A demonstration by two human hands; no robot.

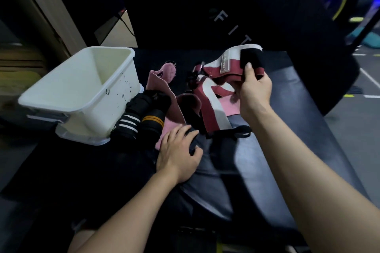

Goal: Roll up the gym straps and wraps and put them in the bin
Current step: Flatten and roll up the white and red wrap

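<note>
Dim overall, upper half near black. My forearms and the white bin (82,92) are the brightest things, lit from above and in front of me. Soft sheen on the dark bench (298,129) pad. Blue and yellow glow top right, blown out and smeared. Motion blur around my left hand (177,156) and the dark strap under it. Wide-angle bending at the edges; corners soft.
</note>
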